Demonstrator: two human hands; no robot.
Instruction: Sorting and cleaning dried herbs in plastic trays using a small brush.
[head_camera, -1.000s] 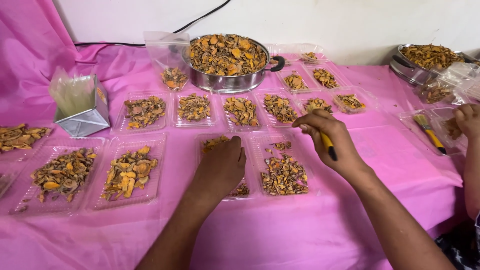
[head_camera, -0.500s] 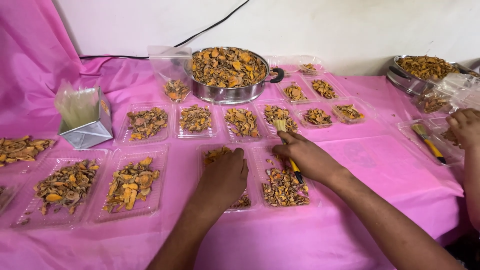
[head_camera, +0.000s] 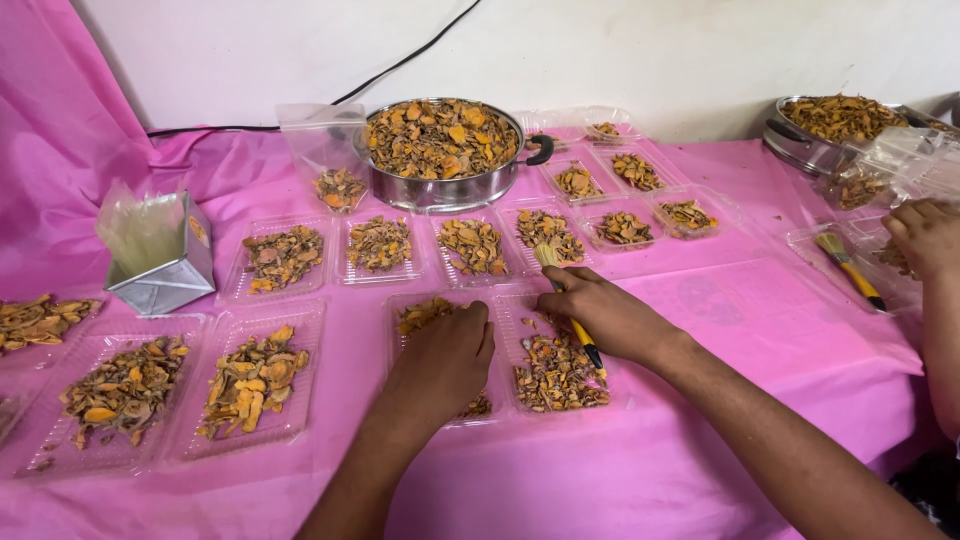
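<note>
My left hand (head_camera: 442, 358) lies palm down on a clear plastic tray (head_camera: 402, 305) of dried orange-brown slices, covering most of them. My right hand (head_camera: 603, 314) is closed around a yellow-handled brush (head_camera: 584, 341). The bristles (head_camera: 545, 255) point away from me and the handle end sticks out over the neighbouring tray (head_camera: 558, 375) of darker slices. The two hands are a few centimetres apart at the front middle of the pink-covered table (head_camera: 720, 310).
A steel pan (head_camera: 445, 190) heaped with slices stands at the back, with rows of filled small trays (head_camera: 380, 245) in front and beside it. Two larger trays (head_camera: 250, 380) sit front left by a metal box (head_camera: 165, 280). Another person's hand (head_camera: 925, 235) and a second brush (head_camera: 850, 268) are at the right.
My right hand has come down and left with the brush, from the back row of trays to the tray in front of me. My left hand has stayed on its tray.
</note>
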